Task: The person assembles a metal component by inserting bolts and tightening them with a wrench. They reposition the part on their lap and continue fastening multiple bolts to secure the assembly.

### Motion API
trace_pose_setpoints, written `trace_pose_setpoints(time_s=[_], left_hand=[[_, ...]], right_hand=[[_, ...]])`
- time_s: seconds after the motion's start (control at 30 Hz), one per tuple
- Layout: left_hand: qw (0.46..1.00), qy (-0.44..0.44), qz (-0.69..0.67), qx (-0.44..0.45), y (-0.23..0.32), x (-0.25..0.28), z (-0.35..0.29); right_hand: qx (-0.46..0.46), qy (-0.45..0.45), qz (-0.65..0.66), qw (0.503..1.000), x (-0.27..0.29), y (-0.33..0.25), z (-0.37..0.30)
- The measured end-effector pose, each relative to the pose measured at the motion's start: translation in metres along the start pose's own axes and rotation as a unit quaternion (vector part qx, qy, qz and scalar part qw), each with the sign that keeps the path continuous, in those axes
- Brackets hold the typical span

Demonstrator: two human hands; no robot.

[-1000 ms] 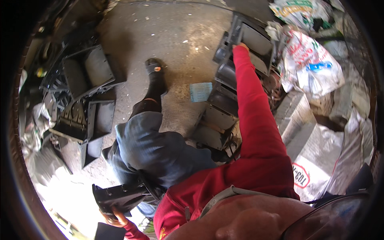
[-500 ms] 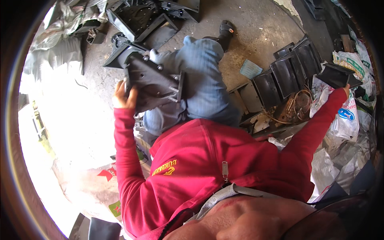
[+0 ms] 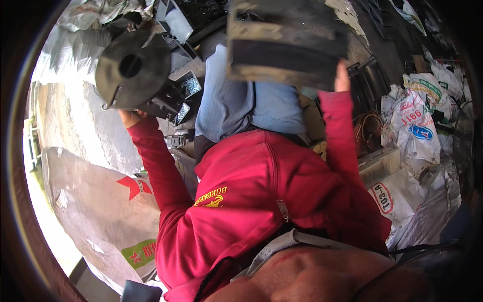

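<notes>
My left hand is closed on the lower edge of a black part with a round, disc-shaped face and a hole in its middle. That part is held up left of my knees, and a darker block-like body shows behind the disc. My right hand grips the right edge of a black box-shaped part, raised in front of my lap and smeared by motion. Its far side runs out of the picture. Most of my right fingers are hidden behind the part.
Small trays of shiny metal bits sit beside my left knee. More black parts stand in a row at the right, near coiled copper-coloured wire. White printed sacks pile up farther right; a large sack lies at the left.
My right hand has swung from the far right to the front of my lap, bringing a black part. My left hand has moved left and down; the part it holds now shows a round face.
</notes>
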State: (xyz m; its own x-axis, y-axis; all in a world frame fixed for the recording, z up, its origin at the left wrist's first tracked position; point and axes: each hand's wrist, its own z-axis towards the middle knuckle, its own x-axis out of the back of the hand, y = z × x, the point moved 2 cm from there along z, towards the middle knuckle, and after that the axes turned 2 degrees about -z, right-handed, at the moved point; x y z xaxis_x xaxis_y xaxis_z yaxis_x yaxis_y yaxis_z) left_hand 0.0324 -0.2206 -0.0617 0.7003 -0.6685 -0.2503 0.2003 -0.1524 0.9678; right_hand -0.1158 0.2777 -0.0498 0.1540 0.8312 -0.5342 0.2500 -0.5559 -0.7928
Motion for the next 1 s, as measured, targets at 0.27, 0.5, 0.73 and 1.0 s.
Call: trace_pose_setpoints(time_s=[0.27,0.5,0.73,1.0], left_hand=[[0.961,-0.055,-0.212,0.168,-0.042,-0.032,-0.051],[0.905,-0.138,-0.277,0.293,-0.057,-0.116,-0.104],[0.894,-0.099,-0.27,0.343,-0.063,-0.178,-0.113],[0.885,-0.314,0.08,0.334,-0.011,-0.141,-0.111]], right_hand=[[-0.159,-0.105,-0.023,0.981,0.015,0.126,0.005],[0.001,-0.071,-0.598,0.798,0.019,0.064,-0.022],[0.409,-0.246,-0.6,0.641,-0.11,-0.002,-0.079],[0.225,-0.255,-0.615,0.712,-0.1,0.01,-0.011]])
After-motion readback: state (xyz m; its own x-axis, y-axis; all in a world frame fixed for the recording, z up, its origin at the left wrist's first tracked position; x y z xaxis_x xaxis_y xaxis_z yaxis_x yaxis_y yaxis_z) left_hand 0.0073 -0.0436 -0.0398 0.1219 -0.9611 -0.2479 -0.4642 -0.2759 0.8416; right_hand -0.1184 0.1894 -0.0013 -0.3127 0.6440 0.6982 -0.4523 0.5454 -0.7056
